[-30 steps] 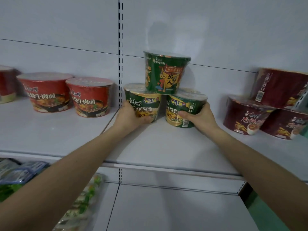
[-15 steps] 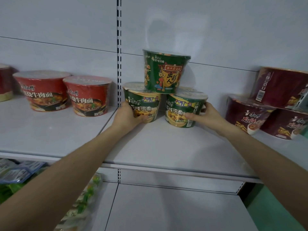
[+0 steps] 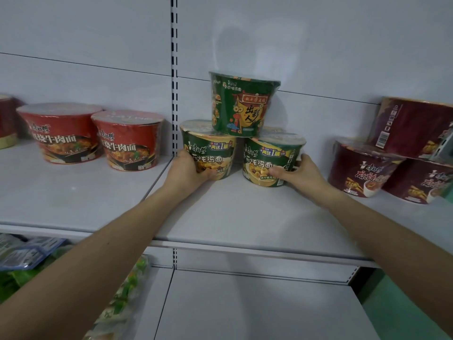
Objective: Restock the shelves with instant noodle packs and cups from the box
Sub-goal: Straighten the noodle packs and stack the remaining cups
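Observation:
Three green noodle cups stand in a small pyramid on the white shelf [image 3: 220,217]. My left hand [image 3: 186,173] grips the lower left cup [image 3: 210,148] at its base, thumb across the front. My right hand [image 3: 299,175] grips the lower right cup [image 3: 272,155] the same way from the right side. The top cup [image 3: 242,104] rests on the lids of both, leaning slightly left. The box is not in view.
Two red noodle cups [image 3: 127,141] stand left of the shelf upright [image 3: 174,69]. Dark red cups [image 3: 362,165] are stacked at the right. Noodle packs [image 3: 24,253] lie on the lower shelf at the left. Bare shelf lies in front of the pyramid.
Both hands have kept their hold on the lower cups. The right cup has turned a little, showing more of its front label. The stack has stayed standing.

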Demonstrator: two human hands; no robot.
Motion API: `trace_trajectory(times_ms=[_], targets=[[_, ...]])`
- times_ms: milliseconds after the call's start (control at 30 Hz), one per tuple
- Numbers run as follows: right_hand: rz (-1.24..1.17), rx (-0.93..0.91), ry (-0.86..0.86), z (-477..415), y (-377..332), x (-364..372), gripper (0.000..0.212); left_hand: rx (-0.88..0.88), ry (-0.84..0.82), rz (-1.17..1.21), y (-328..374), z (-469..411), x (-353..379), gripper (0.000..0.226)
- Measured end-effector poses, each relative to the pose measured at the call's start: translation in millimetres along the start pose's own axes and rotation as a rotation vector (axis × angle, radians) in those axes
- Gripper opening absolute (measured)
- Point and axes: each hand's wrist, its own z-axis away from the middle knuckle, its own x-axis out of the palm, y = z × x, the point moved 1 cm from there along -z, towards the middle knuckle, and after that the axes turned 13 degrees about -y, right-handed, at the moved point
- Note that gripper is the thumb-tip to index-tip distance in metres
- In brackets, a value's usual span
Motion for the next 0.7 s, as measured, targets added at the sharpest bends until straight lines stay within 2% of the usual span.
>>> trace_trajectory(times_ms=[67, 133, 233, 300, 400, 433, 500, 567, 667, 700], targets=[[0.033, 0.073, 0.053, 0.2, 3.4, 10.6, 0.093, -0.004, -0.003, -0.005, -0.2, 0.0, 0.2, 0.078], [0.037, 0.039, 0.047, -5.2, 7.1, 18.1, 0.113, -0.008, -0.005, -0.006, 1.1, 0.8, 0.7, 0.077], [0.030, 0.018, 0.068, -16.6, 19.8, 15.8, 0.121, -0.022, -0.004, -0.010, 3.4, 1.8, 0.8, 0.076], [0.053, 0.006, 0.066, -12.0, 13.5, 14.6, 0.111, -0.025, -0.005, -0.020, 2.7, 1.3, 0.4, 0.077], [0.041, -0.026, -0.054, -9.0, 8.5, 3.4, 0.072, -0.023, -0.010, -0.024, 1.8, 1.2, 0.3, 0.077], [0.022, -0.026, -0.128, -8.3, 6.8, -1.9, 0.067, -0.022, -0.010, -0.023, 1.9, 1.3, 0.5, 0.077], [-0.012, -0.007, -0.241, -7.7, 3.6, -9.1, 0.075, -0.015, -0.004, -0.021, 2.0, 1.5, 0.7, 0.076], [-0.040, 0.008, -0.286, -7.1, 2.5, -10.8, 0.078, -0.007, 0.004, -0.013, 2.9, 2.8, 0.4, 0.075], [0.002, -0.003, -0.246, -4.0, 5.6, -7.8, 0.043, -0.007, -0.004, -0.038, 2.4, 3.4, 0.4, 0.077], [0.033, -0.016, -0.220, -3.7, 7.9, -6.8, 0.037, -0.015, -0.012, -0.058, 1.9, 3.9, 0.1, 0.078]])
